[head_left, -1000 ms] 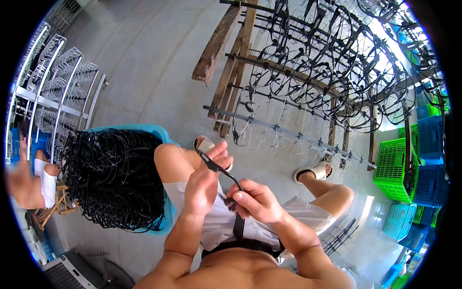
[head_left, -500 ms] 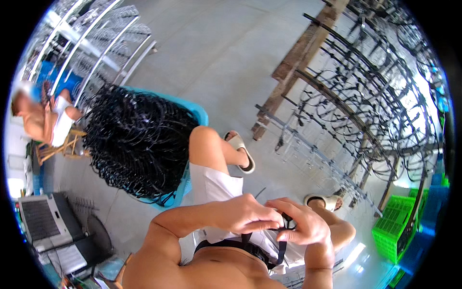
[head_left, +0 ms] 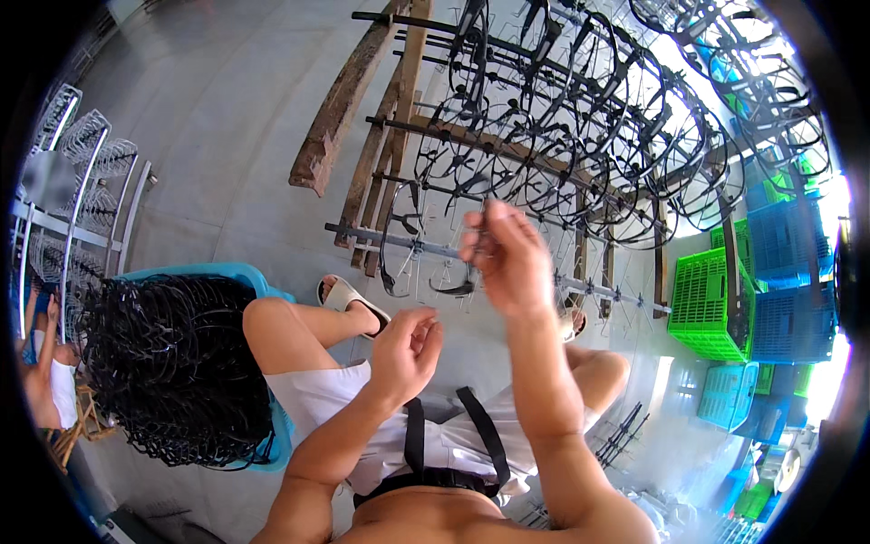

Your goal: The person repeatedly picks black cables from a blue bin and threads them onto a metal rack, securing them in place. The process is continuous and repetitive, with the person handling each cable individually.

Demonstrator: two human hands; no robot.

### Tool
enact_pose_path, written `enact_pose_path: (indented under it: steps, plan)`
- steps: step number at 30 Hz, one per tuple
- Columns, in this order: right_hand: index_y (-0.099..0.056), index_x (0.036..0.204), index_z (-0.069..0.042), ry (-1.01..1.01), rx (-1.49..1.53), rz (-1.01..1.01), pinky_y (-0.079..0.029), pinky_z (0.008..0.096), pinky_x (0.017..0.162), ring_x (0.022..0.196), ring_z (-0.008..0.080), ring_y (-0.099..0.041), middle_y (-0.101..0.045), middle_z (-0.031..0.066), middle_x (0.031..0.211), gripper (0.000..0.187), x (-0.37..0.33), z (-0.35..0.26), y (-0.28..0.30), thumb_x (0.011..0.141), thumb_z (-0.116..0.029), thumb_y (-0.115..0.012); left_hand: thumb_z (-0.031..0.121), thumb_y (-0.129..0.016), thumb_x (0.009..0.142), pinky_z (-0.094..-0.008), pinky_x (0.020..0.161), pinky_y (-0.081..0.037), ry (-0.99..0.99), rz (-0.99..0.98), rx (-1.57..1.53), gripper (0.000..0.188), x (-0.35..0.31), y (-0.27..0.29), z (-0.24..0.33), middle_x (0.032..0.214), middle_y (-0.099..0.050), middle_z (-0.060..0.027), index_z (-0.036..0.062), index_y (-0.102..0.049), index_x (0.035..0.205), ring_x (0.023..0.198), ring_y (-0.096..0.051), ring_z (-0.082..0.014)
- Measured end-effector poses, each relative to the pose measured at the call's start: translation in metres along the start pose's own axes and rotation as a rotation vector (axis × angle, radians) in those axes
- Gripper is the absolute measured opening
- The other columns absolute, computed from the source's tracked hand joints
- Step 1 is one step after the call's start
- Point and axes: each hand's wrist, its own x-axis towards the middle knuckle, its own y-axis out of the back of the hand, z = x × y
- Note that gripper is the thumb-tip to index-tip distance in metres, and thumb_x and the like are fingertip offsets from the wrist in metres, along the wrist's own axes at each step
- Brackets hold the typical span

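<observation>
My right hand [head_left: 515, 263] is raised in front of the rack, its fingers closed on a thin black curved plastic piece [head_left: 484, 238], mostly hidden by the fingers. Close by, similar black curved pieces [head_left: 388, 272] hang from the rack's lowest bar [head_left: 362, 235]. My left hand [head_left: 405, 355] is over my lap with its fingers loosely curled and apart; nothing shows in it. To the left of my knee, a light blue basket [head_left: 256, 275] holds a large heap of glossy black curved pieces [head_left: 172, 363].
Wooden posts [head_left: 340, 109] support the rack, whose bars carry many black pieces. Green crates [head_left: 702, 304] and blue crates [head_left: 790, 317] are stacked at right. Wire racks [head_left: 86, 172] stand at far left, near another person [head_left: 50, 372] sitting. Thin dark rods [head_left: 622, 433] lie at lower right.
My view has swung right toward the rack. My hands, together over my lap before, have parted; the right reached forward to the rack with the black piece, and the left stayed back.
</observation>
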Motion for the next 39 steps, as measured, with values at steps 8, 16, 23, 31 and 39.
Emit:
enact_pose_path:
  steps: [8, 16, 23, 31, 39]
  plan:
    - [-0.051, 0.107, 0.002, 0.000, -0.180, 0.203, -0.055, 0.0312, 0.066, 0.075, 0.0188, -0.063, -0.064, 0.0138, 0.094, 0.023, 0.013, 0.058, 0.015, 0.091, -0.014, -0.056, 0.002, -0.066, 0.080, -0.0288, 0.057, -0.051, -0.055, -0.062, 0.171, 0.013, 0.015, -0.027, -0.023, 0.081, -0.065, -0.0124, 0.0006, -0.064, 0.093, 0.064, -0.063, -0.0218]
    - [-0.052, 0.104, 0.000, 0.081, -0.227, 0.166, -0.054, 0.0292, 0.063, 0.071, 0.0157, -0.062, -0.065, 0.0123, 0.090, 0.019, 0.006, 0.057, 0.016, 0.092, -0.014, -0.055, 0.001, -0.066, 0.080, -0.0291, 0.060, -0.050, 0.015, -0.106, 0.114, 0.011, 0.020, -0.022, -0.015, 0.083, -0.066, -0.0125, 0.0009, -0.066, 0.091, 0.066, -0.064, -0.0223]
    - [-0.052, 0.104, 0.000, 0.016, -0.223, 0.111, -0.054, 0.0290, 0.062, 0.069, 0.0154, -0.061, -0.065, 0.0126, 0.089, 0.018, 0.007, 0.058, 0.021, 0.092, -0.013, -0.054, 0.000, -0.066, 0.079, -0.0290, 0.060, -0.050, -0.031, -0.114, 0.137, 0.011, 0.020, -0.022, -0.021, 0.083, -0.065, -0.0118, 0.0006, -0.066, 0.090, 0.067, -0.063, -0.0216]
    - [-0.052, 0.103, 0.000, 0.109, -0.202, 0.160, -0.054, 0.0290, 0.063, 0.070, 0.0151, -0.062, -0.065, 0.0126, 0.089, 0.018, 0.004, 0.063, 0.022, 0.092, -0.013, -0.054, -0.001, -0.066, 0.079, -0.0291, 0.060, -0.049, -0.040, -0.108, 0.128, 0.011, 0.018, -0.021, -0.025, 0.082, -0.065, -0.0121, 0.0006, -0.066, 0.090, 0.066, -0.062, -0.0214]
    - [-0.053, 0.101, -0.001, 0.042, -0.275, 0.166, -0.052, 0.0296, 0.063, 0.070, 0.0170, -0.062, -0.065, 0.0126, 0.089, 0.018, -0.010, 0.053, 0.024, 0.091, -0.016, -0.057, 0.010, -0.069, 0.080, -0.0274, 0.060, -0.048, 0.061, 0.032, -0.118, 0.018, 0.025, -0.038, -0.042, 0.087, -0.066, -0.0114, 0.0035, -0.067, 0.097, 0.073, -0.061, -0.0130]
